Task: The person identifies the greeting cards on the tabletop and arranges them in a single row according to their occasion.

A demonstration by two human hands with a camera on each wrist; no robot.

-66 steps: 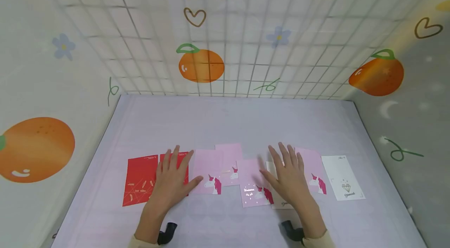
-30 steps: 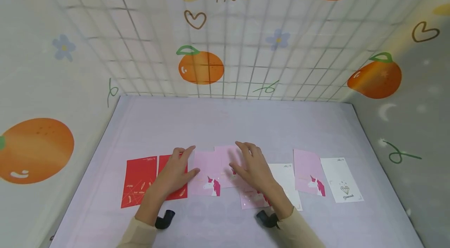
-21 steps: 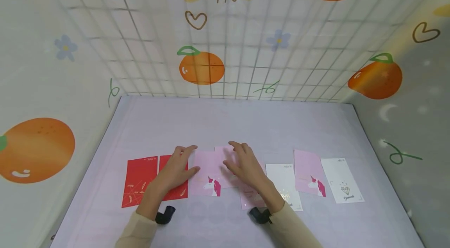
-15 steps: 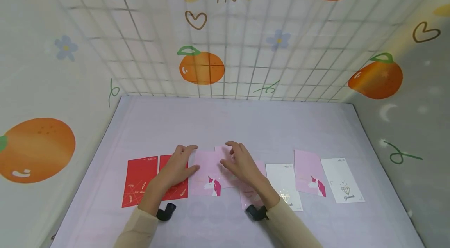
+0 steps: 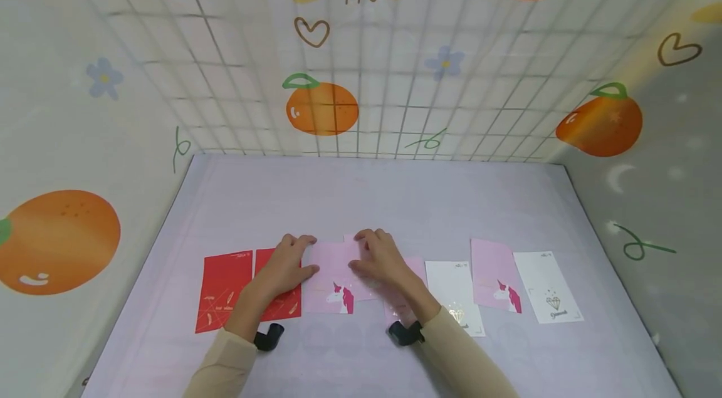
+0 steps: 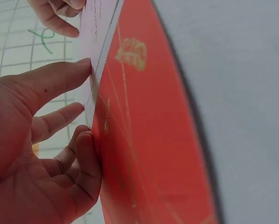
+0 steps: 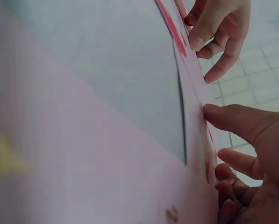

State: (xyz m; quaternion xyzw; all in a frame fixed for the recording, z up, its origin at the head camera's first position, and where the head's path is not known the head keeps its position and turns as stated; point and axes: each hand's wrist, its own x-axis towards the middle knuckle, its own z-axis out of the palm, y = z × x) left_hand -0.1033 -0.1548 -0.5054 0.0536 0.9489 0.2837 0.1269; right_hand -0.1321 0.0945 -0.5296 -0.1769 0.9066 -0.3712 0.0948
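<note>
In the head view, a pink unicorn card (image 5: 324,276) lies flat between my two hands. My left hand (image 5: 277,269) rests over the second red card (image 5: 286,307), its thumb and index fingertips apart at the pink card's left edge. From the other side, my right hand (image 5: 386,262) holds thumb and index finger spread at that card's right side, covering much of a second pink card (image 5: 366,290). In the left wrist view, the left hand's other fingers curl loosely against the red card (image 6: 139,107). The right wrist view shows the right thumb (image 7: 223,114) touching pink card stock.
Another red card (image 5: 224,282) lies at far left. Right of my hands are a partly covered pink card (image 5: 397,310), a white diamond card (image 5: 451,285), a pink unicorn card (image 5: 494,267) and another white card (image 5: 546,282). Black wrist cameras (image 5: 406,333) sit on both wrists.
My right hand has moved left from the white and pink cards to the middle pink ones, its fingers bending inward. My left hand's spread fingers have drawn in by the pink card's edge.
</note>
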